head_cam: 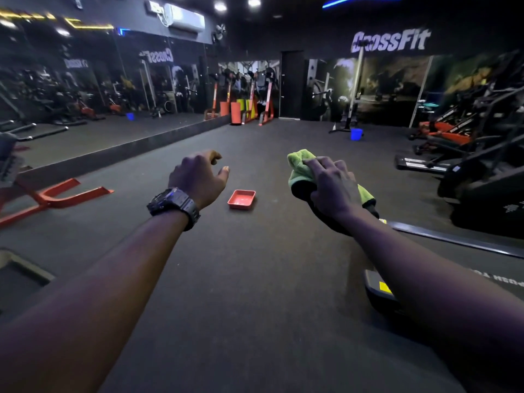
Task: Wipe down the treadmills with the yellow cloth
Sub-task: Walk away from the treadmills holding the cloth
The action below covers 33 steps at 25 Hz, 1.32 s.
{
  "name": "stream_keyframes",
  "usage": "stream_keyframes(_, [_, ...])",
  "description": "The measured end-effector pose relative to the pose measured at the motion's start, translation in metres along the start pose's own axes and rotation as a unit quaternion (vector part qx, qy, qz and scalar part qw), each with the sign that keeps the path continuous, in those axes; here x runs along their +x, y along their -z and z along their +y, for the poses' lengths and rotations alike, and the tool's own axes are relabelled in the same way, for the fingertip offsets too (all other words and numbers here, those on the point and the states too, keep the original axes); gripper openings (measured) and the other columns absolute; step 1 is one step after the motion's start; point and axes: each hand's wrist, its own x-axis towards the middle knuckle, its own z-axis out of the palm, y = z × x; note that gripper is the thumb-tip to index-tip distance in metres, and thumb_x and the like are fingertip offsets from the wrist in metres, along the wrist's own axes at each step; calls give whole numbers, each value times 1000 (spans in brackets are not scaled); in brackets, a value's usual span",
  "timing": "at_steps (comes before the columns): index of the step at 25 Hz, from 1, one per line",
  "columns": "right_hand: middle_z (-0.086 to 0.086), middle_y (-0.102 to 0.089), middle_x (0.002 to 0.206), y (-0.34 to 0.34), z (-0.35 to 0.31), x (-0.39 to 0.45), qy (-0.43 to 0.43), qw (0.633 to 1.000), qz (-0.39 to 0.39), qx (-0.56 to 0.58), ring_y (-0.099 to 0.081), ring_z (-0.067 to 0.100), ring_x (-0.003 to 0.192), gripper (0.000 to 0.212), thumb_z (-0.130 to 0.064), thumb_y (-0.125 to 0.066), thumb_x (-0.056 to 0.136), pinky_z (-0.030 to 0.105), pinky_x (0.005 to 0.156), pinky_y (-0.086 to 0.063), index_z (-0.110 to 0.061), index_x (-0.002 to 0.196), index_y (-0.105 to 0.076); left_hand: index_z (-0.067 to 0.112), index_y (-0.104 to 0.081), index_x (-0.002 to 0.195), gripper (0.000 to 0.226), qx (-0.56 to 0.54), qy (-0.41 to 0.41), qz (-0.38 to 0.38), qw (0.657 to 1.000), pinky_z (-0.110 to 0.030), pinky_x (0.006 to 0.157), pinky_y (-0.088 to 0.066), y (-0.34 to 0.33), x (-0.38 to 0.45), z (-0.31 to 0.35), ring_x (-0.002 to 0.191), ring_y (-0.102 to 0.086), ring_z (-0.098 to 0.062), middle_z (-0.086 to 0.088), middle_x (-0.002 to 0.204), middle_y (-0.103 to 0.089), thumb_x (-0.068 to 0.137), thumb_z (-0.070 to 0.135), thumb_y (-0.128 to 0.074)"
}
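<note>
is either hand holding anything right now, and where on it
The right hand presses the yellow cloth around a dark handle end, gripping over the cloth's middle. The left hand holds nothing, fingers loosely curled.

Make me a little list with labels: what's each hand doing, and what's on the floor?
Place: a dim gym with mirrors on the wall
Left hand: held out in the air, fingers loosely curled, holding nothing
Wrist: a black watch
Right hand: presses the yellow cloth onto a dark handle
On the floor: a small red tray between the hands, a blue bucket farther back
Right side: dark exercise machines
</note>
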Motion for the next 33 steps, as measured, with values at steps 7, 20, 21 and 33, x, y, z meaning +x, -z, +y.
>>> stream_keyframes(7, [0, -47, 144, -158, 79, 184, 16, 999, -34, 13, -47, 34, 119, 65, -18, -62, 83, 46, 91, -45, -30, 144, -44, 20, -60, 126, 41, 13, 35, -26, 999, -36, 78, -50, -184, 175, -19, 103, -65, -28, -4, 119, -68, 90, 39, -62])
stream_keyframes(20, [0, -45, 146, -459, 144, 546, 49, 993, -110, 18, -46, 33, 118, 69, -12, -59, 81, 46, 90, -45, -30, 145, -42, 22, -57, 126, 43, 0, 102, -57, 993, -39, 86, -51, -491, 515, -161, 109, -62, -31, -4, 127, -63, 89, 44, -60])
stream_keyframes(21, [0, -44, 147, -481, 150, 575, 48, 992, -114, 18, -46, 33, 119, 70, -11, -59, 80, 46, 91, -45, -30, 146, -42, 22, -56, 127, 44, 2, 107, -64, 992, -39, 87, -51, -513, 546, -174, 110, -61, -30, -5, 128, -62, 90, 45, -59])
stream_keyframes(33, [0, -45, 146, -813, 243, 898, 102, 975, -180, 83, -47, 34, 118, 69, -11, -61, 80, 47, 89, -47, -27, 145, -43, 13, -42, 142, 49, 24, 175, -80, 981, -49, 114, -31, -819, 825, -296, 138, -38, -32, -9, 157, -30, 98, 34, -47])
